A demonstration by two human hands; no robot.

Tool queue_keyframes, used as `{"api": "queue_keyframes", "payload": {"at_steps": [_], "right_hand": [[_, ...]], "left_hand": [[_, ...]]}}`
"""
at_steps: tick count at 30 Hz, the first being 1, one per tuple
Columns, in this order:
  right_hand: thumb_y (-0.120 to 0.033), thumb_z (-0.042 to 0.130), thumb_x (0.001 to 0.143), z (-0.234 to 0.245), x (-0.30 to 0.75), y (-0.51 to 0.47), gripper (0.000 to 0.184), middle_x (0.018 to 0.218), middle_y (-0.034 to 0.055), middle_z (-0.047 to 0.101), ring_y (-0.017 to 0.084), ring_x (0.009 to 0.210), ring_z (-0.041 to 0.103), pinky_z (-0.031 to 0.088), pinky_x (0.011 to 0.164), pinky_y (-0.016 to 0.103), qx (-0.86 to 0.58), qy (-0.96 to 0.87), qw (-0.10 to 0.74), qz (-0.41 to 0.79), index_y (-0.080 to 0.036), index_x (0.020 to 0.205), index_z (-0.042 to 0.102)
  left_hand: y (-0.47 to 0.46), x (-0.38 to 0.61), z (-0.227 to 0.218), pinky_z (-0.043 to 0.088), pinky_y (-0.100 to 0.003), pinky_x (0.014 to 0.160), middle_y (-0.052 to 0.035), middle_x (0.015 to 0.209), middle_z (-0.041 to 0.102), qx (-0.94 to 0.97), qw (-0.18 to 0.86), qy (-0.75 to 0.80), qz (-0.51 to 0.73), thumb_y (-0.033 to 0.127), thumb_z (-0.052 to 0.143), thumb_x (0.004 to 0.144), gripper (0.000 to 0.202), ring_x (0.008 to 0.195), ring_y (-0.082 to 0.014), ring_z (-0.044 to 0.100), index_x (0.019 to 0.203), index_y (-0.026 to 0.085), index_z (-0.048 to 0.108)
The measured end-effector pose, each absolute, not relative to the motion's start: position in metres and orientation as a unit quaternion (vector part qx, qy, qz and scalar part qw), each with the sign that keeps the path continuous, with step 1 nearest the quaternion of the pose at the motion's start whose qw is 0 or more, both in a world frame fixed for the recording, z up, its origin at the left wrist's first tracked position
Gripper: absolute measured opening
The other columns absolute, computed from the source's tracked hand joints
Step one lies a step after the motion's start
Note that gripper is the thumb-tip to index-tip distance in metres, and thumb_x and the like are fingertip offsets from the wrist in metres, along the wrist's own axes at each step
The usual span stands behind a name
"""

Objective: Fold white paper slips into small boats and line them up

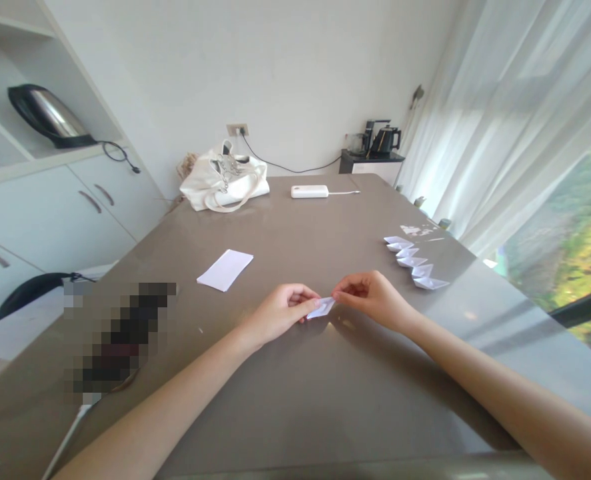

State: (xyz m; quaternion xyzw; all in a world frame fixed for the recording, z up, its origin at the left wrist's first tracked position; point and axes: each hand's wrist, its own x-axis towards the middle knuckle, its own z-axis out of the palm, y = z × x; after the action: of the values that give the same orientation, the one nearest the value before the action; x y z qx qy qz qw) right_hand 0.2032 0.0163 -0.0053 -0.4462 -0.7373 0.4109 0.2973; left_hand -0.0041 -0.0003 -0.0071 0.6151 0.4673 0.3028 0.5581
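Observation:
A small folded piece of white paper [321, 308] is held just above the brown table [275, 387], between my two hands. My left hand [288, 305] pinches its left side, thumb on top. At its right corner, the thumb and fingertips of my right hand [370, 297] are closed on the paper. To the right stands a row of several folded white paper boats [415, 260]. A stack of white paper sheets [225, 270] lies left of my hands.
Paper scraps [418, 231] lie behind the boats. A white power bank [310, 192] with a cable and a white bag [225, 180] sit at the table's far end. On the left, a blurred-out dark object [125, 340] has a white cable attached.

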Motion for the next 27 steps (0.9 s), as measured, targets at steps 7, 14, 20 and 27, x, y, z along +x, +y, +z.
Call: {"api": "queue_keyframes", "payload": {"at_steps": [7,14,20,27], "right_hand": [[-0.035,0.057,0.079,-0.003,0.207,0.02,0.025,0.067,0.0034,0.069,0.015,0.06,0.059,0.042,0.054,0.023,-0.468,-0.755,0.294,0.353,-0.014,0.078,0.071],[-0.035,0.06,0.077,0.024,0.242,0.04,0.024,0.066,0.003,0.066,0.015,0.062,0.057,0.04,0.057,0.025,-0.542,-0.756,0.313,0.194,-0.016,0.076,0.073],[-0.03,0.066,0.072,0.039,0.295,0.073,0.017,0.087,0.0077,0.069,0.022,0.084,0.062,0.044,0.073,0.03,-0.625,-0.7,0.328,0.104,-0.015,0.075,0.073],[-0.023,0.066,0.073,0.028,0.315,0.117,0.012,0.088,0.0078,0.071,0.021,0.088,0.063,0.044,0.08,0.027,-0.652,-0.7,0.279,0.084,-0.014,0.077,0.073]], "left_hand": [[0.002,-0.006,-0.014,0.042,-0.022,0.056,-0.0028,0.07,0.062,0.654,0.507,0.467,0.312,0.044,0.052,0.083,0.033,0.062,-0.0127,0.056,0.086,0.013,0.062],[0.003,-0.007,-0.014,0.044,-0.024,0.058,-0.007,0.082,0.066,0.681,0.463,0.492,0.282,0.034,0.05,0.081,0.024,0.068,-0.0144,0.058,0.085,0.013,0.062],[0.005,-0.005,-0.015,0.044,-0.025,0.056,-0.0072,0.082,0.066,0.68,0.46,0.503,0.271,0.036,0.052,0.079,0.025,0.068,-0.0161,0.058,0.084,0.014,0.063],[0.01,-0.007,-0.021,0.042,-0.024,0.057,-0.0053,0.077,0.066,0.697,0.44,0.499,0.268,0.04,0.055,0.078,0.027,0.067,-0.0174,0.058,0.083,0.016,0.066]]}}
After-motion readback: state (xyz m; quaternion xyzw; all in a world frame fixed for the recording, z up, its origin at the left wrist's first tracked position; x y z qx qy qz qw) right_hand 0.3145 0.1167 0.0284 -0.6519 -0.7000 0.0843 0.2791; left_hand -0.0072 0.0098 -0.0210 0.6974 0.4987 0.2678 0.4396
